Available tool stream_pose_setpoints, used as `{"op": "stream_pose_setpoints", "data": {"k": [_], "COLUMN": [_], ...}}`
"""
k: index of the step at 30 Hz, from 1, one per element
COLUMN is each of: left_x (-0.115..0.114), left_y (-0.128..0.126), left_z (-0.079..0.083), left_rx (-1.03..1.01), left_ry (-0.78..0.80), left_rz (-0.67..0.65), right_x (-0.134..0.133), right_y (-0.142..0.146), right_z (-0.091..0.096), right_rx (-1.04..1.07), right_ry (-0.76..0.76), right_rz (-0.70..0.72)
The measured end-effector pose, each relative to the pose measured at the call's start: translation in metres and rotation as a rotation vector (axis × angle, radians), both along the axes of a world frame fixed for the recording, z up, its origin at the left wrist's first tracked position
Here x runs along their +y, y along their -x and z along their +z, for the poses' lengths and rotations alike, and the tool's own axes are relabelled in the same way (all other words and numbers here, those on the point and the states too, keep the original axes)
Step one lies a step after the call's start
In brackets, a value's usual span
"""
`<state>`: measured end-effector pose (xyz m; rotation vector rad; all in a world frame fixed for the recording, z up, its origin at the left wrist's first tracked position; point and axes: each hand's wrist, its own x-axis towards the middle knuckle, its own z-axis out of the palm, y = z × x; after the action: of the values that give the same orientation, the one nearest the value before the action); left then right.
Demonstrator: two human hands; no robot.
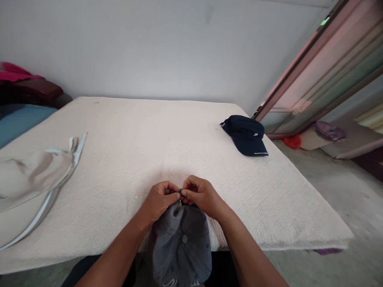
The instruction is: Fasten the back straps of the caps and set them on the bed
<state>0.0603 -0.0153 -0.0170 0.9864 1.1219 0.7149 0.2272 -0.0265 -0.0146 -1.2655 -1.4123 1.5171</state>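
Observation:
A faded grey baseball cap [191, 249] hangs at the table's front edge, its top button facing up and pale lettering at the bottom of the view. My left hand [163, 199] pinches the back of the cap at its strap. Meeting it fingertip to fingertip, my right hand [203, 197] is closed on the same strap from the other side. A small dark piece, perhaps the strap's buckle, shows between the fingertips; most of it is hidden by them.
On the white-covered table [134, 131] a navy cap [247, 133] lies at the far right. A beige sun hat [32, 179] with pale trim rests at the left. Behind the table stands a grey-white wall [149, 48]. A glazed sliding door [317, 71] is at the right.

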Motion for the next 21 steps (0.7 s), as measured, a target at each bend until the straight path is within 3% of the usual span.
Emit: {"op": "stream_pose_setpoints", "data": {"k": [9,21], "left_x": [-0.0016,-0.0037], "left_y": [0.0001,0.0006], "left_z": [0.0016,0.0092], "left_rx": [0.014,0.053], "left_ry": [-0.054,-0.093], "left_rz": [0.017,-0.04], "right_x": [0.0036,0.002], "right_y": [0.0014,-0.0015], "right_z": [0.0025,0.0084], "right_rx": [0.044,0.093], "right_ry": [0.056,0.203], "right_rz": [-0.02,0.071]}}
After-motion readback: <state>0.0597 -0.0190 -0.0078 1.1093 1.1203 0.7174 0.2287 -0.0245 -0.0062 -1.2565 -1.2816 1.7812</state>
